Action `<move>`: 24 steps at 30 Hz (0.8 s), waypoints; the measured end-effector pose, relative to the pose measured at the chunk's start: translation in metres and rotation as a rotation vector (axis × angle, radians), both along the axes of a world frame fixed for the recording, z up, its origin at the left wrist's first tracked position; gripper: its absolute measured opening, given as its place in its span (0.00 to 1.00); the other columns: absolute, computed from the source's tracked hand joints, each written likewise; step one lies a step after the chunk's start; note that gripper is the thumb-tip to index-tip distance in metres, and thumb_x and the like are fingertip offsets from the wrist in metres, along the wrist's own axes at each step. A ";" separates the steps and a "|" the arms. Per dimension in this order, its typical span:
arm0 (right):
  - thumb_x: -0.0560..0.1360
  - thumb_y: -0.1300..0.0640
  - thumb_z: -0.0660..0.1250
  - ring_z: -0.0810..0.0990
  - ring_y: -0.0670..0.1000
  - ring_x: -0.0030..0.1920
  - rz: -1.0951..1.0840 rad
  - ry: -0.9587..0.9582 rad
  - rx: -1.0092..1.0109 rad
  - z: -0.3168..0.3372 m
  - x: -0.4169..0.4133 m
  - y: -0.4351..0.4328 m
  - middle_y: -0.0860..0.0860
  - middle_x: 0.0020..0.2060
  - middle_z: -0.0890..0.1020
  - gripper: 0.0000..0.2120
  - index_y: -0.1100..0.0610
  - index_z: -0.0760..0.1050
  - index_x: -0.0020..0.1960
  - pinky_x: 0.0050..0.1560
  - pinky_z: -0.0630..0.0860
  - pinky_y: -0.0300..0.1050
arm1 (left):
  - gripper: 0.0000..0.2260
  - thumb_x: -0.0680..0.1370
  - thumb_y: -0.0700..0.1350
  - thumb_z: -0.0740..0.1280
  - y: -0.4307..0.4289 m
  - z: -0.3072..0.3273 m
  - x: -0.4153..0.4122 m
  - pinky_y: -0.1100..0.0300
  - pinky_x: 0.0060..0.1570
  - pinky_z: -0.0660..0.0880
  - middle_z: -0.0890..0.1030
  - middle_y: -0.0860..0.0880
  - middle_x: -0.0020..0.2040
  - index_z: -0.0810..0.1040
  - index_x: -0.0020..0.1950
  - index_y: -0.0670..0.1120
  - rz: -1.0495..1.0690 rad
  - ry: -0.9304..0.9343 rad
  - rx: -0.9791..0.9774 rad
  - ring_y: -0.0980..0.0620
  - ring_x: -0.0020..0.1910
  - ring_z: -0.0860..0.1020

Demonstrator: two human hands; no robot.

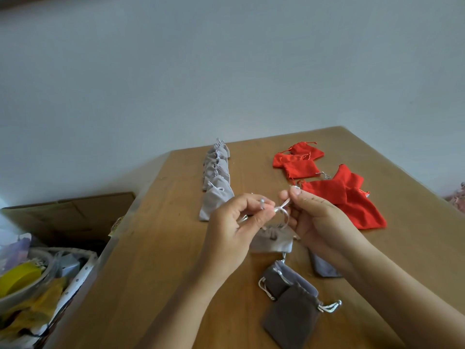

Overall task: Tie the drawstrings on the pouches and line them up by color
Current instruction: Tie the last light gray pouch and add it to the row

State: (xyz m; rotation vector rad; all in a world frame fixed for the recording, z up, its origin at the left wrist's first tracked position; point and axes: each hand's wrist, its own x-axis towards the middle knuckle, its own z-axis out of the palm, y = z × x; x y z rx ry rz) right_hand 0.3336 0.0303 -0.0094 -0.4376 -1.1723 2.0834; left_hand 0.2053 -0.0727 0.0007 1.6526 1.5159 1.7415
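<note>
**A:** Where is the pouch that's being tied?

**B:** The pale grey pouch (pixel 273 240) is at the middle of the bench (pixel 176 248), low between the two hands, with its mouth already gathered. I cannot tell whether its bottom rests on the wood.

**A:** And the grip?

**B:** The left hand (pixel 230 230) pinches one end of the drawstring (pixel 282 205) between thumb and forefinger. The right hand (pixel 320 217) pinches the other strand, and its fingers (pixel 295 190) are curled over it. The cords cross between the hands.

**A:** How should the knot be finished?

**B:** I'd pull both strands outward with equal force, so the knot slides down against the gathered mouth rather than sitting high on the cord. The cord looks thin and slippery, so the pinch should sit close to the crossing. Steady tension should keep the pouch from swinging.

**A:** Where does it go afterwards?

**B:** Likely at the near end of the row of pale grey pouches (pixel 216 172), ahead and to the left. The dark grey pouches (pixel 289 301) lie nearer the person, and the red pouches (pixel 344 195) are heaped loosely on the right, well apart from the row.
</note>
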 end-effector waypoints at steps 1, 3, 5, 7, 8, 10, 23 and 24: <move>0.75 0.53 0.62 0.75 0.49 0.37 0.020 0.025 -0.037 0.002 0.001 0.001 0.53 0.36 0.78 0.14 0.56 0.81 0.36 0.40 0.74 0.39 | 0.06 0.75 0.42 0.69 0.000 0.001 0.002 0.64 0.52 0.75 0.85 0.51 0.47 0.78 0.43 0.40 -0.057 -0.134 -0.042 0.53 0.52 0.82; 0.77 0.54 0.59 0.80 0.50 0.39 0.055 0.097 -0.148 0.008 0.004 0.003 0.53 0.38 0.81 0.16 0.56 0.79 0.34 0.46 0.78 0.45 | 0.06 0.76 0.40 0.67 0.000 0.003 0.004 0.63 0.53 0.75 0.85 0.48 0.49 0.78 0.46 0.37 -0.154 -0.301 -0.066 0.50 0.54 0.82; 0.77 0.55 0.58 0.82 0.49 0.35 0.035 0.194 -0.287 0.014 0.007 0.003 0.52 0.33 0.81 0.17 0.58 0.77 0.32 0.43 0.82 0.42 | 0.04 0.77 0.40 0.66 -0.001 0.007 0.007 0.62 0.54 0.75 0.85 0.46 0.51 0.80 0.44 0.45 -0.235 -0.433 -0.061 0.48 0.56 0.81; 0.78 0.57 0.58 0.79 0.48 0.30 -0.024 0.278 -0.386 0.018 0.009 0.005 0.50 0.26 0.75 0.15 0.59 0.74 0.35 0.38 0.81 0.40 | 0.06 0.76 0.41 0.69 -0.002 0.010 0.005 0.60 0.55 0.75 0.85 0.43 0.49 0.74 0.44 0.41 -0.311 -0.549 -0.053 0.46 0.56 0.81; 0.78 0.57 0.58 0.77 0.46 0.27 -0.043 0.311 -0.404 0.020 0.011 0.007 0.48 0.22 0.70 0.14 0.60 0.74 0.36 0.36 0.81 0.40 | 0.12 0.75 0.44 0.71 -0.003 0.010 0.004 0.60 0.55 0.75 0.85 0.43 0.45 0.71 0.45 0.38 -0.346 -0.574 -0.040 0.46 0.54 0.82; 0.76 0.57 0.58 0.67 0.43 0.22 -0.034 0.350 -0.372 0.022 0.015 0.011 0.46 0.20 0.62 0.14 0.60 0.75 0.35 0.33 0.80 0.39 | 0.18 0.72 0.50 0.72 -0.003 0.011 0.001 0.60 0.53 0.76 0.83 0.45 0.35 0.69 0.46 0.37 -0.370 -0.561 -0.014 0.47 0.45 0.83; 0.77 0.58 0.59 0.56 0.44 0.23 0.055 0.092 0.111 0.008 0.020 0.017 0.47 0.22 0.59 0.12 0.61 0.74 0.38 0.24 0.60 0.35 | 0.11 0.78 0.38 0.64 -0.001 0.009 -0.009 0.63 0.37 0.74 0.69 0.53 0.23 0.69 0.36 0.42 -0.113 -0.203 -0.361 0.53 0.27 0.73; 0.76 0.57 0.59 0.57 0.44 0.23 0.072 0.069 0.147 0.008 0.020 0.015 0.47 0.22 0.60 0.12 0.59 0.76 0.37 0.24 0.60 0.35 | 0.10 0.78 0.38 0.65 -0.001 0.008 -0.011 0.63 0.33 0.74 0.69 0.53 0.22 0.70 0.37 0.42 -0.103 -0.214 -0.374 0.53 0.26 0.73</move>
